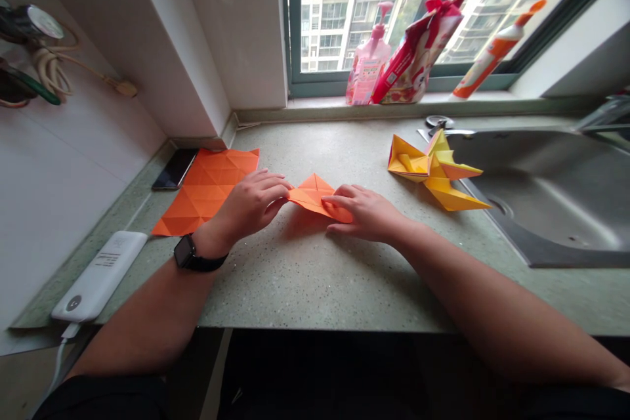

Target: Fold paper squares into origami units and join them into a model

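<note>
A partly folded piece of orange origami paper (314,191) is held just above the countertop (305,275), between my two hands. My left hand (252,200) pinches its left corner between thumb and fingers. On the right side, my right hand (361,210) grips the paper, with fingers on top and the thumb side lower down. A creased orange sheet (204,187) lies spread out behind my left hand. To the right, beside the sink, sits a yellow folded paper model (438,174) with several pointed flaps.
A dark phone (176,168) lies by the orange sheet's far left edge. Nearer stands a white power bank (100,275) with a cable. The steel sink (556,190) is at right. A pink pump bottle (369,65), red bag (418,56) and orange-white tube (495,56) line the windowsill.
</note>
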Demonstrator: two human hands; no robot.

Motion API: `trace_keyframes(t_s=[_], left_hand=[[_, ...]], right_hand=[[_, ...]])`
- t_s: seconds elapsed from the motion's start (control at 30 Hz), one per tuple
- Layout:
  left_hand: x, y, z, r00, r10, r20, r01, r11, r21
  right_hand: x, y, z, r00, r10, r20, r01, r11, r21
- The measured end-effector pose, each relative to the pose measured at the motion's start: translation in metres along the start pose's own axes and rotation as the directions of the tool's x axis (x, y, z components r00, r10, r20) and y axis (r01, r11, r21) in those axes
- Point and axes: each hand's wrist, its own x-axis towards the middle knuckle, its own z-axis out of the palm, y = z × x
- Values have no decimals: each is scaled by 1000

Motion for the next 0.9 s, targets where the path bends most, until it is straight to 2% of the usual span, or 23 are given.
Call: trace_keyframes(t_s=[0.13, 0.2, 0.27, 0.37, 0.43, 0.5, 0.57, 0.6, 0.67, 0.73, 0.83, 0.9], left_hand=[[0, 3, -2, 983, -47, -177, 57, 997, 54], [-1, 4, -3, 949, -115, -295, 149, 984, 94], [-3, 6, -4, 896, -179, -407, 243, 964, 110], [-4, 7, -7, 820, -230, -525, 313, 947, 73], [-3, 7, -7, 787, -247, -565, 322, 946, 34], [-1, 6, -7, 787, -242, -568, 316, 948, 34], [1, 6, -4, 824, -213, -525, 295, 952, 78], [1, 6, -2, 855, -199, -478, 277, 956, 98], [1, 9, 5, 926, -188, -329, 229, 969, 91], [0, 13, 12, 970, -197, -141, 203, 979, 27], [-2, 18, 22, 975, -213, 69, 214, 977, -14], [-3, 20, 26, 966, -216, 139, 219, 976, -6]], right_hand=[[2, 10, 3, 992, 19, -128, -19, 1000, 2], [2, 12, 1, 976, 36, -217, -25, 998, 54], [2, 10, -5, 963, 43, -267, 3, 985, 172], [1, 3, -13, 982, 35, -185, 55, 884, 464], [1, -2, -14, 994, 83, -75, -15, 766, 643], [4, -2, -10, 982, 188, 28, -148, 660, 736], [7, 0, -5, 949, 298, 104, -273, 611, 743], [8, 2, -3, 931, 346, 118, -320, 616, 720], [11, 5, 0, 896, 432, 102, -392, 662, 639], [11, 4, -1, 875, 481, 58, -430, 715, 552], [9, -2, -2, 883, 468, 42, -430, 770, 472], [7, -6, -3, 895, 445, 45, -419, 799, 431]])
